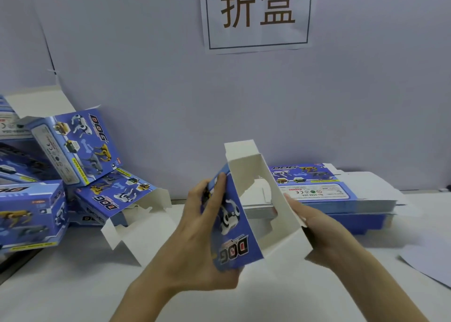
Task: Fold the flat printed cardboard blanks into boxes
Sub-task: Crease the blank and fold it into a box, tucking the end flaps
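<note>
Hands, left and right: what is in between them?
A half-folded blue box, seen in the head view. The left hand grips it; the right hand presses its white side.

A pale blue-grey wall [146, 65] fills the far side of the scene. High on it, right of centre, hangs a white paper sign [258, 41] with a thin dark border and two large brown characters. On the left a thin dark seam [47, 46] slants down the wall. A white table [73, 292] spans the near side, and a dark gap [424, 190] shows where its far edge meets the wall on the right. A dark strip [17, 265] borders the table at near left. The light is soft and even, with only faint shadows.
</note>
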